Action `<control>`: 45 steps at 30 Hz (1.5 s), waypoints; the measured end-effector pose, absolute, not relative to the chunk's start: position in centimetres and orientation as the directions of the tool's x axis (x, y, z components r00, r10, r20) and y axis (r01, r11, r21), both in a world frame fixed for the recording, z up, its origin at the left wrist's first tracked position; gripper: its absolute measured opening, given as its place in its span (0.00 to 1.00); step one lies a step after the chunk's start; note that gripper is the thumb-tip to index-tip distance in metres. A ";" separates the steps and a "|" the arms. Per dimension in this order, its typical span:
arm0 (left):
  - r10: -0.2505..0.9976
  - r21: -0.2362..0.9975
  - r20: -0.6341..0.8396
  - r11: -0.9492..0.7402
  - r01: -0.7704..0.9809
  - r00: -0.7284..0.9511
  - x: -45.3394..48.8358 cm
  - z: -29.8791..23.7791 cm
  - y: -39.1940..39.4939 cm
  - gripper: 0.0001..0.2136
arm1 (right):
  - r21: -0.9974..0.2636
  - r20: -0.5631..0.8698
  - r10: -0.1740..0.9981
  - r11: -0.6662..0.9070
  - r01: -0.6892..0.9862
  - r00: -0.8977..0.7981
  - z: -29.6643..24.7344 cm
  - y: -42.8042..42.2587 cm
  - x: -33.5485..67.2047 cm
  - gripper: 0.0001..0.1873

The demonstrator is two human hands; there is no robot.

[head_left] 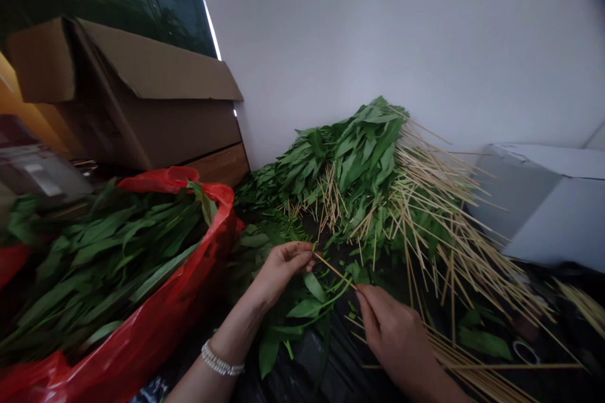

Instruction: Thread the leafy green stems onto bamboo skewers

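Observation:
My right hand (394, 330) is closed on a thin bamboo skewer (333, 269) that slants up and left from its fingers. At the skewer's far end, my left hand (288, 267) pinches with thumb and fingers; a small bit of green stem (314, 248) shows at its fingertips. A leafy green stem (331, 303) crosses the skewer close to my right hand; whether it is pierced I cannot tell. Below and between both hands lie loose leaves (305, 309). A beaded bracelet (221, 360) circles my left wrist.
Behind my hands, leafy bunches on skewers (363, 151) are heaped against the white wall (378, 25). Loose skewers (477, 368) lie at lower right. A red plastic bag (189, 283) of leaves stands left, before a cardboard box (174, 123). A white box (553, 214) is at right.

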State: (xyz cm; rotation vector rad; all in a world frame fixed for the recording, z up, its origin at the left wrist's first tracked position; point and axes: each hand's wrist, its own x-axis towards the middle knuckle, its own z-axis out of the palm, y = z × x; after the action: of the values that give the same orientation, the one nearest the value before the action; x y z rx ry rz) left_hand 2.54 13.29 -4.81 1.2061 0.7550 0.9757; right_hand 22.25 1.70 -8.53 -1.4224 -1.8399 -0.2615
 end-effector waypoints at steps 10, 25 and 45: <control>0.919 0.990 0.020 0.037 -0.138 0.393 2.7 -5.0 13.2 0.15 | -0.278 0.676 0.733 0.345 0.897 -0.073 -8.5 1.7 22.3 0.14; 0.927 0.937 0.212 -0.282 0.205 0.309 3.4 -5.7 12.9 0.10 | -0.282 0.589 0.805 0.283 0.917 -0.067 -9.5 1.8 22.4 0.16; 0.920 0.986 0.034 -0.095 0.139 0.390 1.9 -4.7 13.6 0.12 | -0.368 0.574 0.815 0.341 0.865 -0.077 -9.0 1.4 22.1 0.16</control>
State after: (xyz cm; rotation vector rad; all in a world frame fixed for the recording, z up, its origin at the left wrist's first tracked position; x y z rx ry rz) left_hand 1.90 13.57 -4.66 1.5324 0.9831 0.8768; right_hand 22.10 1.42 -8.98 -1.4740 -1.8857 -0.0874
